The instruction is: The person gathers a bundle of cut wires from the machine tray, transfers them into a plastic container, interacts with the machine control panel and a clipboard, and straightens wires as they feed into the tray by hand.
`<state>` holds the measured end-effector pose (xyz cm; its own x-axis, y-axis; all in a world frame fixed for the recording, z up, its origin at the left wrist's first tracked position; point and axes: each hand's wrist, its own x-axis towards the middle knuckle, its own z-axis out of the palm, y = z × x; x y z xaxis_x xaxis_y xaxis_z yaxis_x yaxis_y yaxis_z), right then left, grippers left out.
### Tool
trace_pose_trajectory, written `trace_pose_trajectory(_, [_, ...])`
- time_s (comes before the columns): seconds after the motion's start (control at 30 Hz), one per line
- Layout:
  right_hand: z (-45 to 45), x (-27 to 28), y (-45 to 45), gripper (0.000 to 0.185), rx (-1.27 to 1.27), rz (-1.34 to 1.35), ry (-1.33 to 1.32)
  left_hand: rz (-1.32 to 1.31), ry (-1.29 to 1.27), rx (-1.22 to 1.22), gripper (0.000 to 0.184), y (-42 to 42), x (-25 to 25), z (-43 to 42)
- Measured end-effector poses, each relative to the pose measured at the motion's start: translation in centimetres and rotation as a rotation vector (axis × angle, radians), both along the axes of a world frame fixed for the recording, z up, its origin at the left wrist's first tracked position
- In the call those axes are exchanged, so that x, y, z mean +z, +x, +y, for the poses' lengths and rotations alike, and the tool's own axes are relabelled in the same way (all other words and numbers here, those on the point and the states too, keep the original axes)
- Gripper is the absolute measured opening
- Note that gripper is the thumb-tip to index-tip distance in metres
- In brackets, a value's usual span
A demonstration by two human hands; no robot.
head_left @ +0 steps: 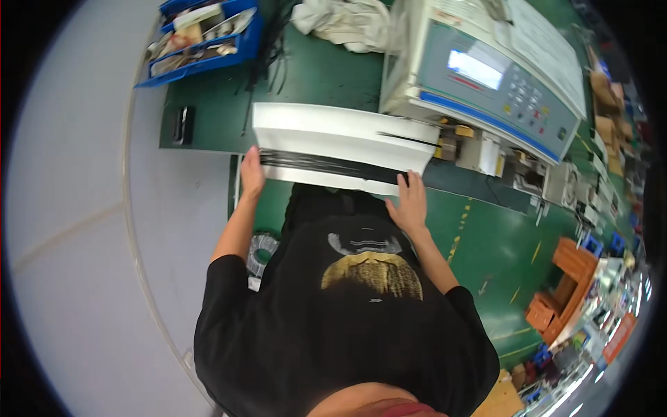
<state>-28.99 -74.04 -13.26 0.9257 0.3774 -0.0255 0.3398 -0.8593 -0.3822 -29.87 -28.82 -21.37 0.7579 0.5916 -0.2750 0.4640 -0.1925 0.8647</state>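
A long white trough (326, 126) lies along the front edge of the bench, just before my body. Inside it, near the front wall, a bundle of straight black wires (333, 167) stretches from one side to the other. My left hand (252, 174) is closed around the left end of this bundle, at the trough's edge; part of its fingers is hidden. At the opposite end my right hand (411, 201) grips the wires, fingers over the front wall and thumb nearer my body. One more black wire (406, 137) sticks out from the machine over the trough.
A machine with a control panel (479, 76) stands at the right. Blue bins (201, 62) with small tools sit at the back left, near a crumpled pale cloth (344, 24). A small black object (183, 125) lies on the green bench (319, 76). A wire coil (262, 251) is below.
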Motion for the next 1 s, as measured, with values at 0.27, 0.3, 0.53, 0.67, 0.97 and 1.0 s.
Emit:
trace_pose_trajectory(0.27, [0.7, 1.6, 0.1, 0.082, -0.126, 0.089, 0.026, -0.108, 0.047, -0.141, 0.058, 1.0, -2.7, 0.9])
trace_pose_trajectory(0.3, [0.5, 1.4, -0.1, 0.083, -0.136, 0.061, 0.041, -0.104, 0.042, -0.127, 0.058, 0.9, -3.2, 0.8])
trace_pose_trajectory(0.53, [0.7, 0.4, -0.7, 0.089, -0.227, -0.027, 0.169, -0.117, 0.040, -0.042, 0.059, 1.5, -0.5, -1.0])
trace_pose_trajectory(0.67, [0.9, 0.8, -0.5, 0.092, -0.243, -0.050, 0.159, -0.087, 0.098, -0.053, 0.058, 1.7, -1.2, -0.4])
trace_pose_trajectory(0.97, [1.2, 0.6, -0.5, 0.092, -0.258, -0.109, 0.098, -0.007, 0.199, -0.038, 0.061, 2.0, 0.4, -1.5])
trace_pose_trajectory(1.0, [1.3, 0.4, -0.5, 0.089, -0.271, -0.105, 0.098, -0.002, 0.200, -0.033, 0.061, 2.0, 0.6, -1.7])
